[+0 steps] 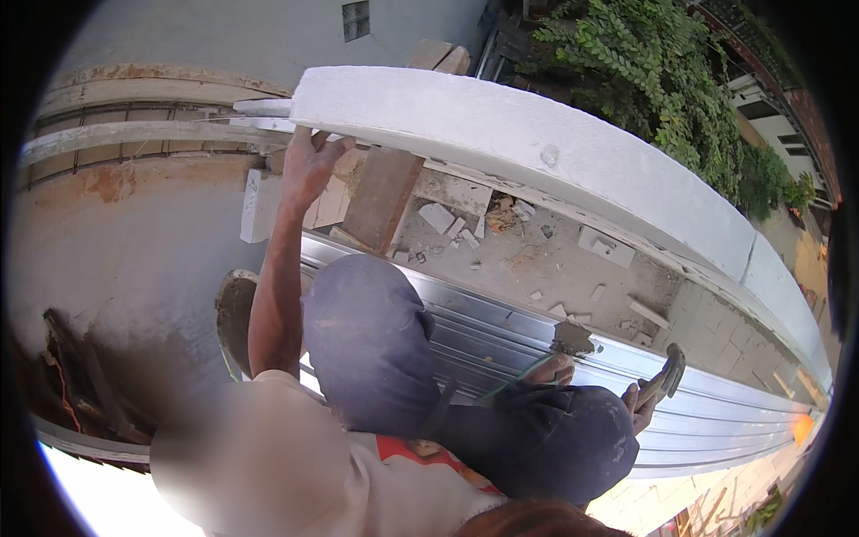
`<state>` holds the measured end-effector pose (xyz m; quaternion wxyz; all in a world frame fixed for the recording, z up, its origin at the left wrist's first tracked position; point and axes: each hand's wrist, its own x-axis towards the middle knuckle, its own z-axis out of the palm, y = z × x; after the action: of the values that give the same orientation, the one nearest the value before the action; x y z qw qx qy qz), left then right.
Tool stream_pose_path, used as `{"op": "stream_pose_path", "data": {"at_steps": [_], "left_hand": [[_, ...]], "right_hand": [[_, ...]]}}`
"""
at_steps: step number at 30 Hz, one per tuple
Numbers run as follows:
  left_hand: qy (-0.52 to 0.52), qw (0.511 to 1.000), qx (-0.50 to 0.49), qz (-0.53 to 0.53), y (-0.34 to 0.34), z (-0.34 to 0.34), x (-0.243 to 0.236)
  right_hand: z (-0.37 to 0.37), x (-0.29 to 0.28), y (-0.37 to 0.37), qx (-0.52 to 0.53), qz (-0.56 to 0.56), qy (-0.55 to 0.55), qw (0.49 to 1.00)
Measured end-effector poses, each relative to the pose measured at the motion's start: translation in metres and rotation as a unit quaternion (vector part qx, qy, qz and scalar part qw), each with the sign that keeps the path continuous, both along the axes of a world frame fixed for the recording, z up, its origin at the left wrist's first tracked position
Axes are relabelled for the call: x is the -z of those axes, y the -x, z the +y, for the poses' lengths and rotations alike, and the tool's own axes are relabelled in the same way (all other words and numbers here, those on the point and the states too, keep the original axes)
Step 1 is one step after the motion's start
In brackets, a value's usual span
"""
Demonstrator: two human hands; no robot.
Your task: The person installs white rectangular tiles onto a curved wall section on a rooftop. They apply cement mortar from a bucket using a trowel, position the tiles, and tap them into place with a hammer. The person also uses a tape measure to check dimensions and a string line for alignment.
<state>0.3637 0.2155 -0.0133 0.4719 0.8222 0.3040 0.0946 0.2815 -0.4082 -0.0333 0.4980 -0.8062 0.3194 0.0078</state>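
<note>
White block row point(501, 115) lines the far edge of the rubble-strewn floor point(523, 257). Nearest, beside a knee, the right hand's point(640, 413) fingers wrap a hand tool point(664, 378) over the ribbed metal sheeting point(716, 428). Past the sheeting's far edge lies a brown board point(382, 199); beyond, the left hand's point(307, 170) fingers meet the row's left end, whether grasping I cannot tell. Foliage point(649, 85) hangs farthest.
</note>
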Motion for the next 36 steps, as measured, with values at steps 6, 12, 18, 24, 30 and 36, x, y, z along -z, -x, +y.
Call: {"op": "stream_pose_path", "data": {"at_steps": [6,12,18,24,30,36], "left_hand": [[0.191,0.972,0.035,0.133,0.076,-0.033,-0.033],[0.296,0.927,0.217,0.077,0.097,-0.124,-0.12],[-0.141,0.918,0.35,0.121,0.096,-0.177,-0.178],[-0.382,0.839,0.381,0.062,0.095,-0.21,-0.169],[-0.327,0.873,0.358,0.049,0.081,-0.197,-0.163],[-0.215,0.91,0.35,0.059,0.071,-0.176,-0.184]], "right_hand": [[-0.171,0.009,0.008,0.042,0.066,0.245,0.966],[-0.277,0.079,0.057,0.093,0.183,0.336,0.919],[-0.305,0.128,0.075,0.044,0.151,0.347,0.925],[-0.247,0.104,0.084,-0.04,0.102,0.411,0.905],[-0.216,0.114,0.072,-0.126,0.233,0.293,0.919],[-0.212,0.103,0.082,-0.049,0.19,0.132,0.972]]}}
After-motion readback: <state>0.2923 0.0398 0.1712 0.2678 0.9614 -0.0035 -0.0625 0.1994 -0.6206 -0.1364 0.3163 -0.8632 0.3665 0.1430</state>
